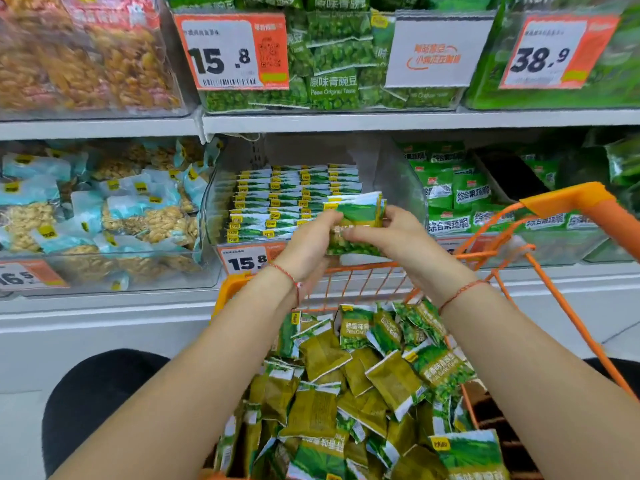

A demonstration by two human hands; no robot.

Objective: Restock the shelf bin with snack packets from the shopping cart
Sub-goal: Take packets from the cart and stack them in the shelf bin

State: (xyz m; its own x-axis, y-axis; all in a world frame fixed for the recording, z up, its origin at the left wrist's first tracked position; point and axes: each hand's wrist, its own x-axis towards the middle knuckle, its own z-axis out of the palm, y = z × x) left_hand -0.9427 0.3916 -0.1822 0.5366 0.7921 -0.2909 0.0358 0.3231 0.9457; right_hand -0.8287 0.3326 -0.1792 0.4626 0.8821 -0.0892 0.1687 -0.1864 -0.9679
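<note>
Green snack packets [358,216] before half-filled bin [401,178]

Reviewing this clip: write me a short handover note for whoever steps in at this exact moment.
Left hand and right hand together grip a small stack of green pea snack packets, held in front of the clear plastic shelf bin.
Done: the bin holds neat rows of matching green packets on its left and middle; its right side looks unfilled.
Left: place the held stack, then move the many loose packets out of the orange wire shopping cart.
</note>
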